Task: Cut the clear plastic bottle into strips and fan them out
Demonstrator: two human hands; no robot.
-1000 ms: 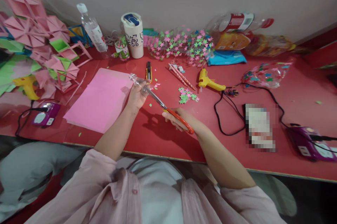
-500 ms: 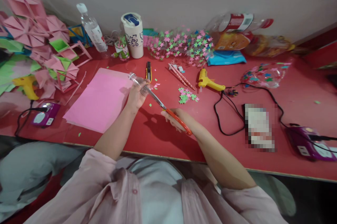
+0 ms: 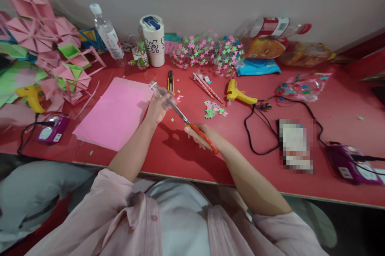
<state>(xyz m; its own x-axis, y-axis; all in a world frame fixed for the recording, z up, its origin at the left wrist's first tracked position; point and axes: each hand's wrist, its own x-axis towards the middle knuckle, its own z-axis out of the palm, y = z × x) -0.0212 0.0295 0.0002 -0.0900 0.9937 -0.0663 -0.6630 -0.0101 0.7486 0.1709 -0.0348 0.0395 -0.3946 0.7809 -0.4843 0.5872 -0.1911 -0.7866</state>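
**Scissors at the bottle, cut barely started**

Red tabletop [image 3: 180, 160] runs wide under my arms, littered with craft bits, and I'm working just above its near half. My right hand [image 3: 201, 135] is wrapped around the orange-handled steel scissors [image 3: 197, 129], fingers through the loops and squeezed on the handles; the blades point up and left, and their tips meet the small clear plastic bottle [image 3: 159, 92]. I can't tell whether the blades are parted or closed where they touch it. My left hand [image 3: 156, 109] grips that bottle around its body, thumb and fingers pressed on it, holding it tilted with its neck aimed away toward the flat pink paper sheets [image 3: 116, 113] just to the left.

Progress, as I judge it: the bottle looks whole, no loose piece of plastic near it, so the cutting seems only begun with most of it left.

Further out, green and pink paper stars [image 3: 214, 109] sit in a little heap beyond the scissors, a yellow hot glue gun [image 3: 239, 94] lies to their right, and a black utility knife [image 3: 170, 81] rests behind the bottle. Against the wall stands a white lidded tumbler [image 3: 152, 41], beside a clear bag of paper stars [image 3: 207, 52].
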